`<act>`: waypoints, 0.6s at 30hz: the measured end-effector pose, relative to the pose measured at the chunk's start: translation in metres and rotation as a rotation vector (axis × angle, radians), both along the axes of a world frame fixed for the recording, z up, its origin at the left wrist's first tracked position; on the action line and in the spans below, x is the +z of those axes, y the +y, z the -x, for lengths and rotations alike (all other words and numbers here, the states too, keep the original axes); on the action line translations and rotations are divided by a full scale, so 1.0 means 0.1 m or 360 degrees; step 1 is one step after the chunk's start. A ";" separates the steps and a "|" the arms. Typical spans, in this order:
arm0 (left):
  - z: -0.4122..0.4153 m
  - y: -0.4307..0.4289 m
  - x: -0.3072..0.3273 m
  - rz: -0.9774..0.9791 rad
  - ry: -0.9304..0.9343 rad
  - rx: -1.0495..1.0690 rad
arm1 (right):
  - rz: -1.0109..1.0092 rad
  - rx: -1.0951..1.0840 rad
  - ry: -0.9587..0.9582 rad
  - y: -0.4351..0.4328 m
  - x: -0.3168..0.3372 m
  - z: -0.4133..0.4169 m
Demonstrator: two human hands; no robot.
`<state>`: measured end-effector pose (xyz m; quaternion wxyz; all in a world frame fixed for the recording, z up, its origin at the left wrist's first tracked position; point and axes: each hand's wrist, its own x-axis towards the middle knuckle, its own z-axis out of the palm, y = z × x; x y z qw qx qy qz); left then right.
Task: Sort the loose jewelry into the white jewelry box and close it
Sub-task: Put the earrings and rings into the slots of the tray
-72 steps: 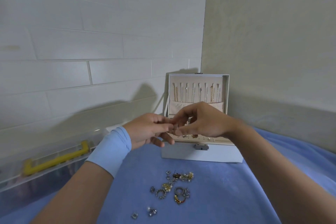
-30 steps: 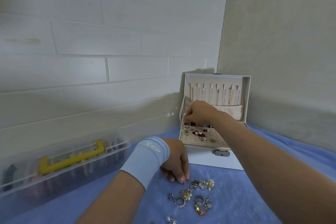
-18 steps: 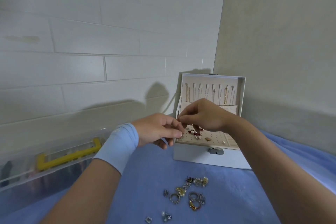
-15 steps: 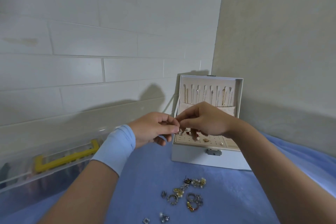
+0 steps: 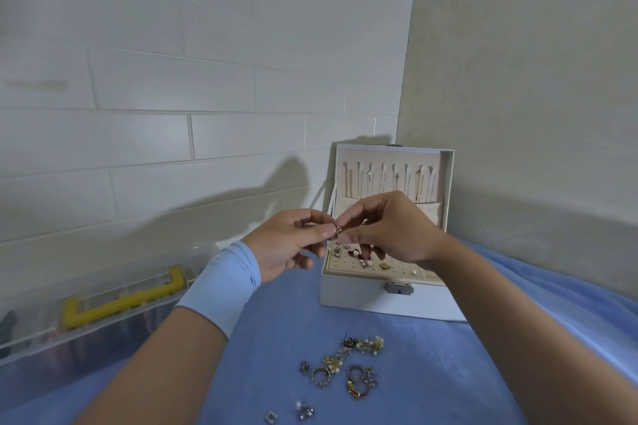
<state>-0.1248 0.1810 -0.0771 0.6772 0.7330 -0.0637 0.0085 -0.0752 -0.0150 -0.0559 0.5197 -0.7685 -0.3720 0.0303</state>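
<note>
Since a second ago, your left hand (image 5: 286,247) has come up from the loose jewelry (image 5: 345,364) to meet your right hand (image 5: 390,229) in front of the open white jewelry box (image 5: 386,300). Head view: both hands pinch one small jewelry piece (image 5: 337,230) between thumb and fingertips, held above the box's left front corner. The loose jewelry lies on the blue cloth (image 5: 448,355) just in front of the box. Your clear case (image 5: 103,317) with the yellow handle sits at the left.

Clear plastic case (image 5: 103,317) — yellow handle (image 5: 127,297) — on blue cloth (image 5: 448,373)
</note>
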 end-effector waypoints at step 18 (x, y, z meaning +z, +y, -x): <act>-0.03 -0.22 -0.03 0.0254 -0.0321 0.0404 | -0.0418 -0.0205 -0.0107 0.08 -0.11 -0.03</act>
